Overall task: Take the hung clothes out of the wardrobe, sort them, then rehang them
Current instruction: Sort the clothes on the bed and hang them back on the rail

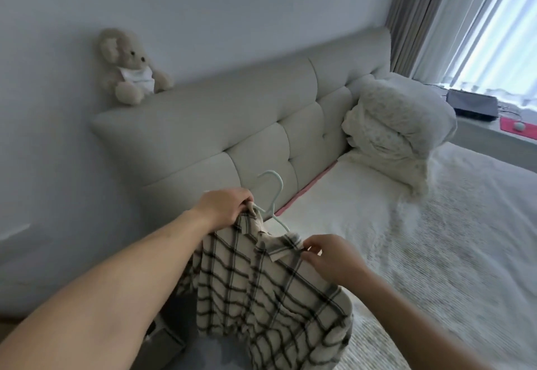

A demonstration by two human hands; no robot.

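Note:
A cream shirt with dark checks [261,288] hangs from a pale mint plastic hanger [274,195] in front of me, above the near corner of the bed. My left hand [223,208] grips the shirt's left shoulder together with the hanger's arm. My right hand [325,256] pinches the collar on the right side. The hanger's hook stands free above the collar, and its right arm shows bare between my two hands. The shirt's lower part droops toward the floor. No wardrobe is in view.
A white-covered bed [421,253] fills the right side, with a folded duvet [398,125] at its head and a padded headboard [232,125]. A teddy bear [130,67] sits on the headboard. A window sill with a dark box [472,106] lies far right.

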